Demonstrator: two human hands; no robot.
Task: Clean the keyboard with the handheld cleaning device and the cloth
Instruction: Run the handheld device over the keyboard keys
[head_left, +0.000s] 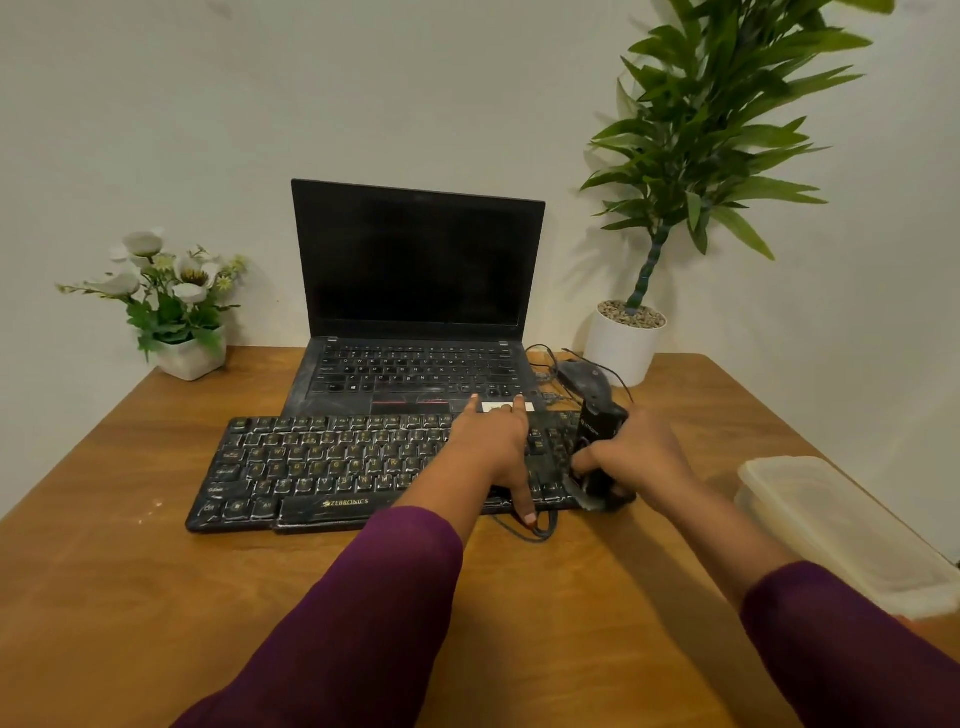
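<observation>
A black dusty keyboard (322, 467) lies across the wooden table in front of the laptop. My left hand (493, 447) rests on its right half with fingers spread straight, thumb down over the front edge. My right hand (636, 457) grips a black handheld cleaning device (597, 447) that stands upright on the keyboard's right end, its nozzle down at the front corner. No cloth shows anywhere in view.
An open black laptop (415, 312) stands behind the keyboard, with a mouse (584, 376) and cables to its right. A white flower pot (189, 358) sits back left, a potted plant (623, 343) back right. A translucent plastic container (841, 530) lies at the right edge.
</observation>
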